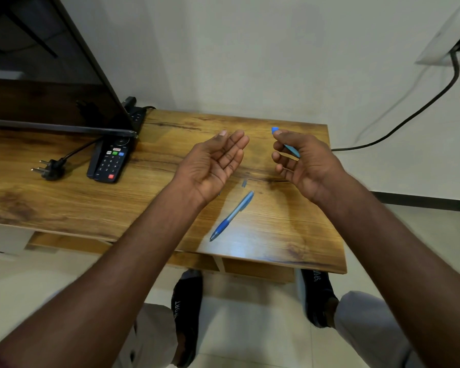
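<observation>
A: Which thing is in work here?

B: A blue pen part (292,150). It is in the right hand (304,166), above the far right side of the table (64,203). The thumb and the curled fingers pinch it, and one end comes out above the thumb.

A: How will it handle, do you think?

B: I judge it very light and stiff, made of thin plastic, and a little slippery. It can crack or jump away if it is squeezed hard. A soft pinch on its sides near the middle seems best, because an end may be needed free to fit it on the pen.

A: How does it look?

B: Slim and bright blue, with a squarer end on top. The hand hides most of it, so I cannot tell its whole shape.

A: And the other hand?

B: The left hand (213,166) is released, palm up and fingers nearly straight, and it holds nothing.

A: What lies around?

B: The pen (231,216) lies slanted on the table below the hands, with a small bit (244,183) just beyond its upper end. Well apart to the left are a remote (109,160) and a plug (49,168).
</observation>
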Motion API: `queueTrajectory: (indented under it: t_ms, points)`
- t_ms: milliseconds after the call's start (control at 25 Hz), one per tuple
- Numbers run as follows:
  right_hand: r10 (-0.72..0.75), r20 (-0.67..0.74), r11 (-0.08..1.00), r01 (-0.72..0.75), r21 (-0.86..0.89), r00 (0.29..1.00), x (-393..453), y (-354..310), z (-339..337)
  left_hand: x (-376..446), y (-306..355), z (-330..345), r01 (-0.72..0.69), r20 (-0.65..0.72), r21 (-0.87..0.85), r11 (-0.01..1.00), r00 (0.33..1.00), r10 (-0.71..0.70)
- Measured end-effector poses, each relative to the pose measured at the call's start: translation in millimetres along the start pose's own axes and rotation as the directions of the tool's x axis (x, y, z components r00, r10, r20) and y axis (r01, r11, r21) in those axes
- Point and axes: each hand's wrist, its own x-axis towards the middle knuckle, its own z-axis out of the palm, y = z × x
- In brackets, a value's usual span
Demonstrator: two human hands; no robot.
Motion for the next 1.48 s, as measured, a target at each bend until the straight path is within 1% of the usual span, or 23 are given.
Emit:
queueTrajectory:
  t_ms: [160, 280, 480, 640, 720, 800, 1000, 1280, 1480]
  points:
    - [0.073, 0.053, 0.995, -0.076, 0.066, 0.996, 0.7, 0.9, 0.2, -2.0, 1.6, 1.7, 0.013, 0.055, -0.021, 1.0, 0.998, -0.012]
    - [0.09, 0.072, 0.992, -0.096, 0.079, 0.993, 1.3, 1.2, 0.2, -2.8, 1.1, 3.8, 0.027, 0.077, -0.034, 0.999, 0.997, -0.025]
    - [0.103, 0.09, 0.992, -0.109, 0.066, 0.991, 1.7, 2.1, 0.8, -4.4, -2.8, 6.8, 0.053, 0.052, -0.043, 0.998, 0.997, -0.051]
    - [0.096, 0.09, 0.994, -0.101, 0.051, 0.991, 1.7, 2.3, 0.8, -6.8, -4.4, 6.7, 0.065, 0.014, 0.006, 0.998, 0.998, -0.065]
    - [0.057, 0.084, 0.998, -0.058, 0.009, 0.995, 1.3, 2.8, 1.2, -6.9, -5.3, 6.9, 0.066, -0.009, 0.068, 0.995, 0.998, -0.066]
    - [-0.007, 0.083, 0.997, 0.013, -0.072, 0.996, 0.6, 3.9, 2.3, -6.9, -6.3, 7.5, 0.07, -0.024, 0.136, 0.988, 0.997, -0.067]
    - [-0.128, 0.104, 0.954, 0.151, -0.258, 0.986, -1.7, 6.3, 5.8, -7.6, -8.9, 7.3, 0.11, -0.035, 0.233, 0.966, 0.994, -0.105]
    - [-0.208, 0.109, 0.903, 0.234, -0.361, 0.972, -2.6, 7.6, 7.3, -6.9, -12.0, 7.4, 0.11, -0.034, 0.332, 0.937, 0.994, -0.105]
    - [-0.3, 0.126, 0.828, 0.324, -0.457, 0.946, -5.1, 8.4, 7.4, -7.3, -14.3, 7.2, 0.069, -0.016, 0.368, 0.927, 0.998, -0.068]
